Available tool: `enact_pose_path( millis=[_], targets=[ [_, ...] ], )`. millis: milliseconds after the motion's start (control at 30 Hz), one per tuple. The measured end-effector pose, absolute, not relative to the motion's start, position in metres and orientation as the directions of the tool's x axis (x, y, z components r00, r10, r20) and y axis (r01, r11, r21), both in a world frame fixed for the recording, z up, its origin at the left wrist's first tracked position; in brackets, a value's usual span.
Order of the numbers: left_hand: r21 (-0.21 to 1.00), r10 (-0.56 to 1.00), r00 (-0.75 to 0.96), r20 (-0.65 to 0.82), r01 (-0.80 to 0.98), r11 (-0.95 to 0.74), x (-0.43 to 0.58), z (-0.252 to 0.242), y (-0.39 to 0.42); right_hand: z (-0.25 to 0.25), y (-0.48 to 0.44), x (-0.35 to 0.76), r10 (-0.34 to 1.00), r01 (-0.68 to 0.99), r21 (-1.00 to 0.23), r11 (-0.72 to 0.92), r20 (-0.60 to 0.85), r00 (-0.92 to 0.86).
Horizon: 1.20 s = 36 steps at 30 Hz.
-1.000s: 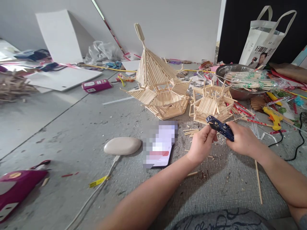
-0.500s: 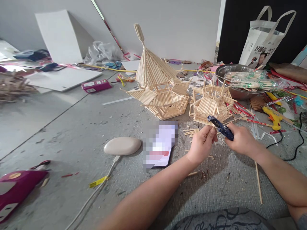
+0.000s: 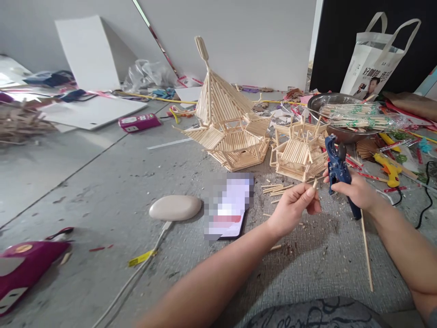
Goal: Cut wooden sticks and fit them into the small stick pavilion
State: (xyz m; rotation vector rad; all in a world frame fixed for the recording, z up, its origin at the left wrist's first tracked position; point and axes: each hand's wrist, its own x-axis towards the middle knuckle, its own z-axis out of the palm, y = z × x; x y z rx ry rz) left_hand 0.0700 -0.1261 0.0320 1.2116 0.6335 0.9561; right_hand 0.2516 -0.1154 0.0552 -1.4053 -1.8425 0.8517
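Observation:
My left hand is closed, pinching a short piece of wooden stick between thumb and fingers. To its right, my right hand is wrapped round a dark blue pliers-like cutter, which points upward, apart from the stick. Just beyond the hands stands a low open framework of wooden sticks. A taller wooden-stick model with a pointed roof is behind it to the left. Short cut sticks lie left of my left hand.
A phone and a pale oval device with a cable lie to the left. Behind at right are a metal bowl of wrapped chopsticks, a yellow glue gun and a white bag. A long stick lies near my right forearm.
The cutter has moved right and turned upright, away from the left hand. My left hand has shifted slightly right and down, and the short stick now shows at its fingertips.

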Motion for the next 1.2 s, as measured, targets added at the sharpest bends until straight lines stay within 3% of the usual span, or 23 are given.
enact_pose_path(
  millis=[67,167,267,367,467,600,700,833,1200],
  targets=[
    [0.967,0.927,0.357,0.12,-0.255,-0.027,0.068,0.033,-0.122,0.065,-0.118,0.26,0.934,0.635,-0.698,0.331,0.149,-0.324],
    [0.942,0.965,0.036,0.26,-0.227,-0.245,0.058,0.039,-0.11,0.074,-0.124,0.267,0.859,0.766,-0.401,0.502,0.125,-0.497],
    [0.875,0.87,-0.272,0.41,-0.15,-0.46,0.044,0.048,-0.095,0.07,-0.127,0.264,0.871,0.871,-0.045,0.489,0.071,-0.485],
    [0.846,0.798,-0.353,0.489,-0.031,-0.532,0.037,0.052,-0.088,0.063,-0.126,0.255,0.857,0.814,0.275,0.511,-0.092,-0.507],
    [0.849,0.809,-0.284,0.515,0.036,-0.528,0.039,0.051,-0.09,0.065,-0.127,0.248,0.792,0.664,0.44,0.604,-0.241,-0.56],
    [0.843,0.816,-0.212,0.538,0.105,-0.528,0.042,0.05,-0.098,0.073,-0.128,0.246,0.794,0.65,0.479,0.59,-0.195,-0.576],
    [0.85,0.831,-0.177,0.527,0.133,-0.51,0.042,0.049,-0.099,0.067,-0.128,0.249,0.79,0.656,0.442,0.612,-0.295,-0.537],
    [0.848,0.843,-0.115,0.525,0.159,-0.506,0.043,0.045,-0.098,0.057,-0.128,0.255,0.829,0.7,0.458,0.548,-0.181,-0.53],
    [0.856,0.87,-0.02,0.493,0.187,-0.482,0.045,0.039,-0.099,0.048,-0.125,0.266,0.836,0.72,0.441,0.536,-0.161,-0.524]
  ],
)
